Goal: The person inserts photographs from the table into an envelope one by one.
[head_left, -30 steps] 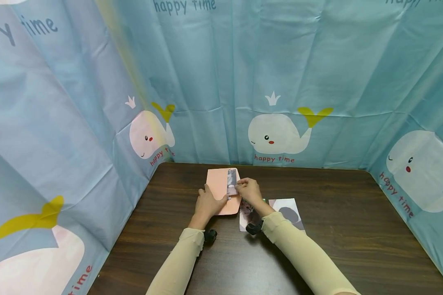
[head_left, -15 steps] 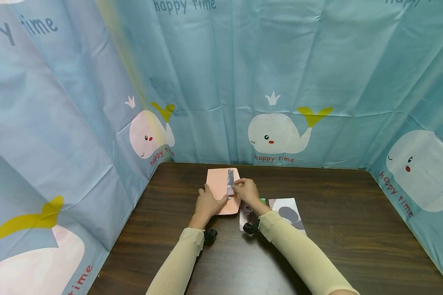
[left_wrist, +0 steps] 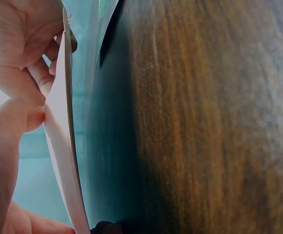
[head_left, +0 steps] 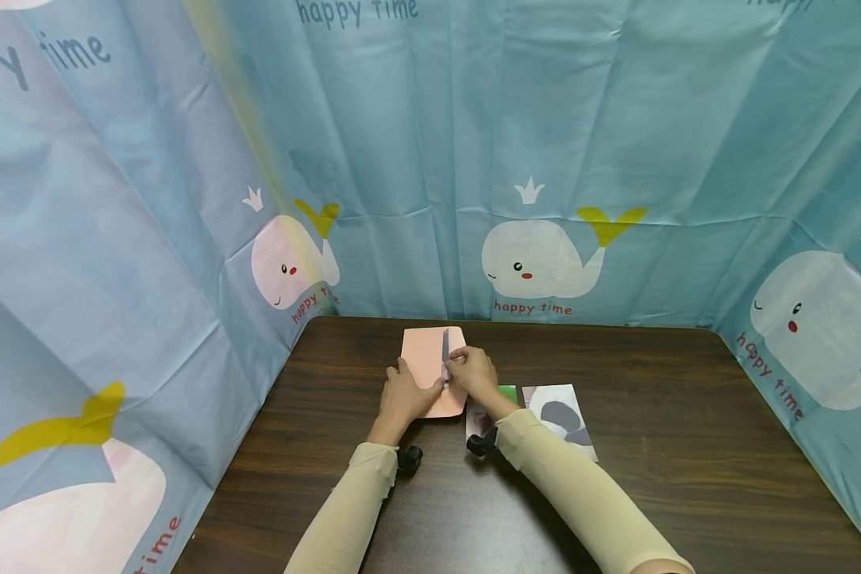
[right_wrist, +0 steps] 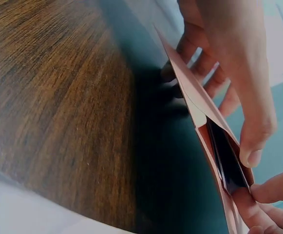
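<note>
A pink envelope (head_left: 422,351) is held at a slant near the table's back edge, its opening facing right. My left hand (head_left: 404,395) grips its lower left part, thumb on the front and fingers behind, as the right wrist view shows. A photo card (head_left: 445,351) sits mostly inside the envelope, only a narrow grey strip showing. My right hand (head_left: 473,371) pinches the card's outer edge at the opening, its fingertips partly within the mouth in the right wrist view. There the dark card (right_wrist: 229,161) lies between the envelope's two pink layers.
On the dark wooden table (head_left: 674,478), a photo card with grey round shapes (head_left: 563,416) lies right of the envelope. Another photo card with a green corner (head_left: 508,391) lies under my right forearm. A blue whale-print curtain (head_left: 402,239) borders the table's back and sides.
My right hand has moved left toward the envelope, and the photo card has slid deeper in, its visible strip narrowing. More of the green-cornered card shows. My left hand has stayed put.
</note>
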A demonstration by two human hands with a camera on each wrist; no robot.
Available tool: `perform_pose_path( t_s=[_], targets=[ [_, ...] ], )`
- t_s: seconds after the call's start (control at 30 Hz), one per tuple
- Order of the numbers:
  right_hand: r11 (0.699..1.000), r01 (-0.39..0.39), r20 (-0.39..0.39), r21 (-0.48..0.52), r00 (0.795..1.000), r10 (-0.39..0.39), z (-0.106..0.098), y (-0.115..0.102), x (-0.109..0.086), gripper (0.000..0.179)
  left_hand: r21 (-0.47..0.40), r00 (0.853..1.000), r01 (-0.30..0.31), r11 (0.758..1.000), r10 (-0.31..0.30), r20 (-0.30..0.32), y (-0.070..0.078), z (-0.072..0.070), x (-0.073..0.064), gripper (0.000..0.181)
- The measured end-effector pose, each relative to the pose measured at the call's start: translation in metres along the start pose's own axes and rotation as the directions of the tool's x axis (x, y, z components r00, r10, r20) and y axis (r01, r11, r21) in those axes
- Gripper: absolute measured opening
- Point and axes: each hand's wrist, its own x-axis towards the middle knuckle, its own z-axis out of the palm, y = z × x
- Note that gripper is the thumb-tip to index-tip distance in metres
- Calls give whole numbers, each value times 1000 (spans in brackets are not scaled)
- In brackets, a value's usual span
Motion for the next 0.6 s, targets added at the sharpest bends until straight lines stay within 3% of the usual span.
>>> perform_pose_path(
  t_s=[0.6],
  targets=[
    [1000,25,15,7,1000,-25,3,0,-2,18,-11,1000,4,1000,-4,2,-3,1,1,118]
  ],
)
